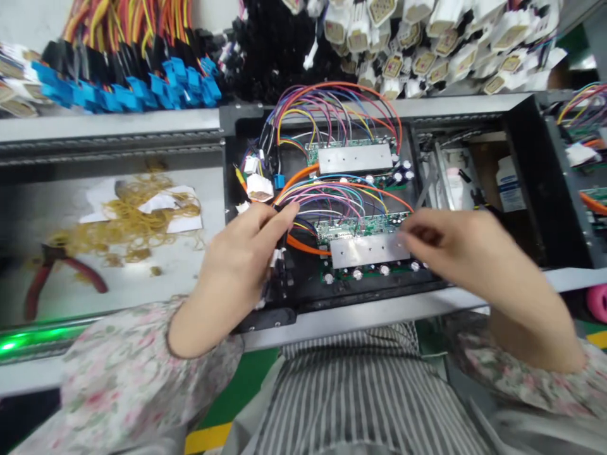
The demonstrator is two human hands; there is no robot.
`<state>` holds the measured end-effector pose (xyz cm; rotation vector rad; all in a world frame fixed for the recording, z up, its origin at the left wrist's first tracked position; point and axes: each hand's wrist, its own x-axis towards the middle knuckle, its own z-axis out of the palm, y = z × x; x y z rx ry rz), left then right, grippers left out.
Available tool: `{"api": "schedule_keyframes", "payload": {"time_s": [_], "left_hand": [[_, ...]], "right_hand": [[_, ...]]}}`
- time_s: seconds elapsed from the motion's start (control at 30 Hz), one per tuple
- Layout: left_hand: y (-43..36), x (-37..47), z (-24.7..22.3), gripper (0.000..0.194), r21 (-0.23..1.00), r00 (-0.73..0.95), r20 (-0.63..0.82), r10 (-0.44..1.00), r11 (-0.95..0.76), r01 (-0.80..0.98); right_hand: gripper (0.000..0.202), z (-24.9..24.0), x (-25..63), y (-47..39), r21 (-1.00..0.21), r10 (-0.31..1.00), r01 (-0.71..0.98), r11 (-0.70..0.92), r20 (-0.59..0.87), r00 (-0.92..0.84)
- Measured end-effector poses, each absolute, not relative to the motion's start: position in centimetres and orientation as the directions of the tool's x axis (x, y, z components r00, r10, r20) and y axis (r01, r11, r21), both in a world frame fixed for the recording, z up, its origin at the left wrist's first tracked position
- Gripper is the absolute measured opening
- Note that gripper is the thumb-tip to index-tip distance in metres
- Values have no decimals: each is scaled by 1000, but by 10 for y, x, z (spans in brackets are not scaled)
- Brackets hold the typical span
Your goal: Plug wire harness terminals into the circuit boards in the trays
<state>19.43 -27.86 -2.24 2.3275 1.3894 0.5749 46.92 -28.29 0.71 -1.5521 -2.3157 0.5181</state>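
Note:
Two green circuit boards with flat silver heat sinks lie in a black tray. Coloured wires loop up from the far board and from the near board. My left hand is closed around the near board's wire bundle, close to its connectors. A white connector shows just beyond those fingers. Over the right end of the near board is my right hand, its fingers curled together beside the heat sink. What lies between those fingertips is hidden.
Red-handled cutters and a heap of yellowish rubber bands lie at left. Blue-connector harnesses and white connectors line the back. A bin with bottles stands right, beside an upright black panel.

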Motion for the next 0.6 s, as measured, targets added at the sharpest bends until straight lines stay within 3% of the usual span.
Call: {"api": "schedule_keyframes", "payload": {"time_s": [0.1,0.23,0.4,0.6], "left_hand": [[-277,196,-19,49,57,576,91,813,-581,812],[-279,205,-22,47,-197,627,75,775,-605,771],[-282,204,-28,43,-199,570,128,812,-542,817],[-280,200,-36,45,-23,538,208,817,-546,837]], "right_hand": [[9,5,487,-279,-507,983,843,183,126,-137],[5,-12,487,-274,-594,983,785,177,144,-112],[7,-29,485,-269,-546,968,800,247,171,-183],[8,-31,488,-268,-521,972,821,234,143,-187]]}}
